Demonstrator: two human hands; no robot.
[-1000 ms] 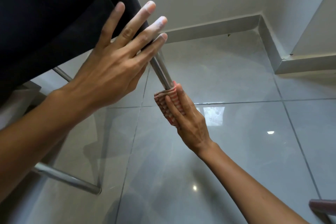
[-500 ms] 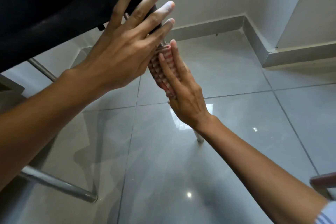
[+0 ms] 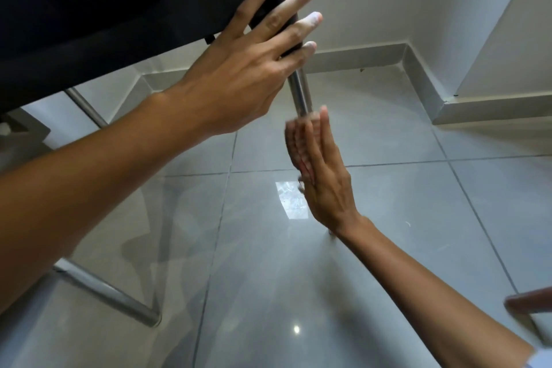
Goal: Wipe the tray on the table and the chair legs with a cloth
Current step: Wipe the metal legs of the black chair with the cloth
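A black chair (image 3: 119, 9) fills the upper left, with a chrome leg (image 3: 301, 92) running down from its corner. My left hand (image 3: 251, 69) rests flat against the chair's black corner post, fingers spread, holding nothing. My right hand (image 3: 322, 176) is wrapped around the chrome leg just below the bare metal part. It presses a red-and-white striped cloth (image 3: 295, 146) against the leg. The cloth is blurred and mostly hidden by my fingers. The tray is not in view.
Glossy grey floor tiles (image 3: 388, 248) spread below. Another chrome chair leg (image 3: 110, 293) slants across the lower left and a thinner one (image 3: 86, 107) shows behind my forearm. White walls with a grey skirting (image 3: 358, 60) form a corner behind. A brown object (image 3: 528, 302) juts in at right.
My right hand with the cloth slid up the leg to my left hand, and has now come back down, baring metal above it. My left hand stays on the chair.
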